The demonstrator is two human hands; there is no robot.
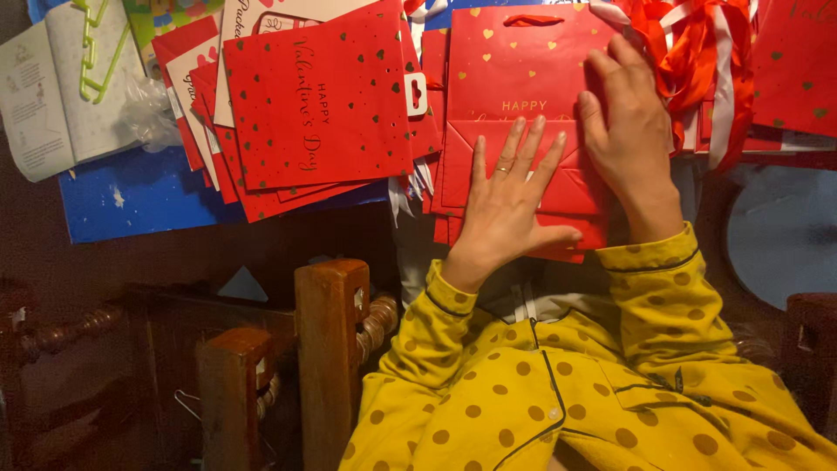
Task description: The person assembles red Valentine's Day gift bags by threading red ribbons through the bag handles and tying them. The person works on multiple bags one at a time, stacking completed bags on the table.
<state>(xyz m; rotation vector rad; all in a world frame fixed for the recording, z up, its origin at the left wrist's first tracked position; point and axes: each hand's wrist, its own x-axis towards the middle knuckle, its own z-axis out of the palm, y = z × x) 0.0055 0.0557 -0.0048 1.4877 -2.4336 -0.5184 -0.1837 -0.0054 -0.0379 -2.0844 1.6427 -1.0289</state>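
1. Flat red paper gift bag (pixel 523 87) with small gold hearts is lying directly under both hands, on top of a few more folded red bags; its bottom flap (pixel 571 187) is being pressed flat toward the person
2. Left hand (pixel 510 196) is lying palm down on the flap, fingers spread apart and straight, clamping nothing, just pressing
3. Right hand (pixel 623 122) is resting flat just beside and above the left one, fingers together over the bag's right edge, also gripping nothing
4. Judging progress: this bag is looking folded flat already, the fold crease being pressed; a fanned pile of finished-looking red bags (pixel 318 105) is sitting well left of the hands, so a good share seems done
5. What seems left: more red bags (pixel 798 65) and a tangle of red and white ribbon handles (pixel 697 52) are lying just right of the right hand; cannot tell how many are unfolded
6. Further left of the pile, a blue sheet (pixel 131 196) and an open booklet (pixel 61 92) are lying on the surface
7. Below the hands, yellow dotted sleeves (pixel 558 375) and a wooden chair post (pixel 331 349) are showing
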